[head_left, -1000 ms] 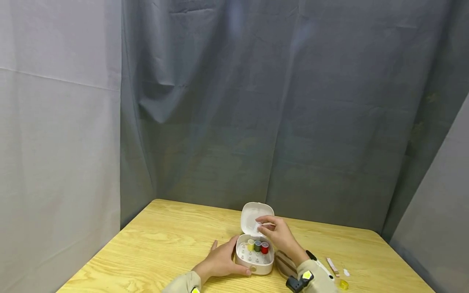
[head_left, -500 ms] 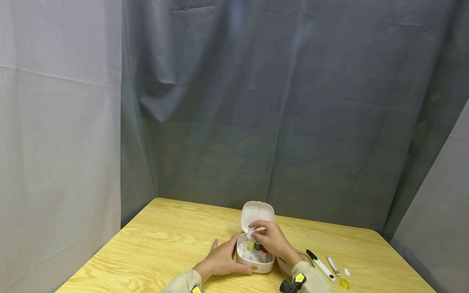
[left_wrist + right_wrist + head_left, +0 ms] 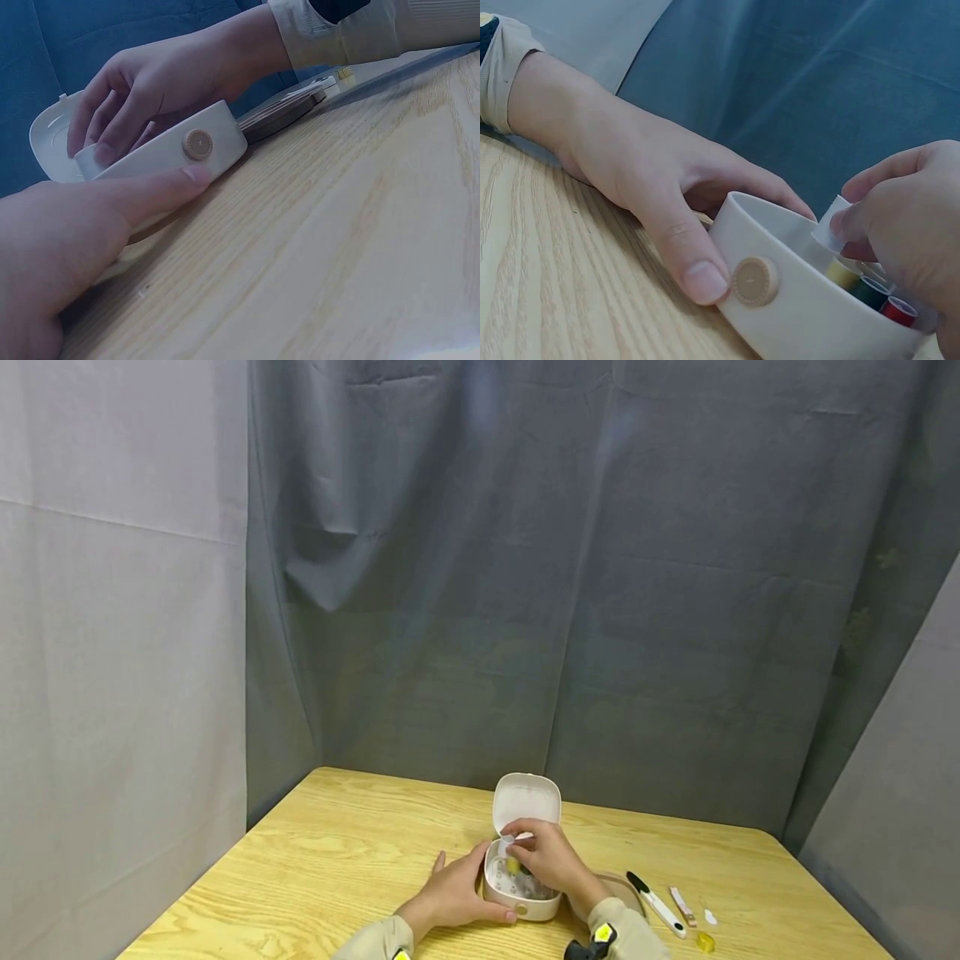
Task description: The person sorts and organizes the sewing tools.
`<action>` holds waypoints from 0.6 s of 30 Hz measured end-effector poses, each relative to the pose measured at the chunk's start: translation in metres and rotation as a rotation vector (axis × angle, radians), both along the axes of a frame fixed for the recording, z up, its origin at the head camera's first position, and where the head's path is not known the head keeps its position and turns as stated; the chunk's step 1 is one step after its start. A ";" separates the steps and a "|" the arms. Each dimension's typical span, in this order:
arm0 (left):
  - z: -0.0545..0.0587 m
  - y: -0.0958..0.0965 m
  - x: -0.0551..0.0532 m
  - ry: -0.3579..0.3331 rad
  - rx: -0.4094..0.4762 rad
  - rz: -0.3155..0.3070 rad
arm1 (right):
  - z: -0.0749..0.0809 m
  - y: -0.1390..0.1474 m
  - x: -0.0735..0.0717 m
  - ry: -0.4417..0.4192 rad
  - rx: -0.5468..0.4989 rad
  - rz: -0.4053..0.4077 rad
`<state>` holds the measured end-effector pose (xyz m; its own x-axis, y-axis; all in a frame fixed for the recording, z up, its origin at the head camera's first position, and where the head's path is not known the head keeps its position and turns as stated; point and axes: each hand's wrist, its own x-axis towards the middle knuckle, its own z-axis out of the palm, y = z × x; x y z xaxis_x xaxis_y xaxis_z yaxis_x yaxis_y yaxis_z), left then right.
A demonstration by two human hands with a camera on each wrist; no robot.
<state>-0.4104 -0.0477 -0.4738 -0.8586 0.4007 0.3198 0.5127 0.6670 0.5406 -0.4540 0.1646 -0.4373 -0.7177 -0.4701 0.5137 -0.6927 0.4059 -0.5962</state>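
A small white sewing box [image 3: 528, 910] stands on the table with its lid [image 3: 527, 797] tipped back. My left hand [image 3: 453, 893] grips its left side, the thumb at the front by a tan button [image 3: 755, 282] and the fingers round towards the back. Between thumb and fingers, my right hand [image 3: 551, 858] pinches a white thread spool [image 3: 826, 229], low over the box's back left. Just beside that spool, in the right wrist view, yellow [image 3: 843, 273], dark green [image 3: 871, 292] and red [image 3: 898, 310] spools stand in a row inside. Pegs cover the box's floor.
Right of the box lies a flat brown piece [image 3: 622, 893], partly under my right forearm. Farther right are a white tool with a black end [image 3: 660, 907], a small pinkish strip [image 3: 682, 907], a tiny white piece [image 3: 710, 917] and a yellow ring-like object [image 3: 705, 942].
My right hand has moved left and down with the white spool, from in front of the lid to the box's back left. The left hand has stayed on the box.
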 end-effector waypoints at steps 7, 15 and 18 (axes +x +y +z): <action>0.000 0.000 0.000 0.006 0.003 0.001 | -0.003 -0.002 -0.002 0.004 0.020 0.004; 0.000 -0.001 0.000 0.008 0.005 -0.005 | -0.004 -0.005 -0.004 0.061 0.053 0.001; 0.000 -0.001 -0.001 0.010 0.006 -0.006 | -0.003 -0.005 -0.003 0.093 0.077 -0.014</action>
<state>-0.4111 -0.0484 -0.4740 -0.8527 0.4042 0.3309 0.5223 0.6607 0.5391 -0.4571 0.1594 -0.4406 -0.6751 -0.5015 0.5410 -0.7377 0.4580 -0.4960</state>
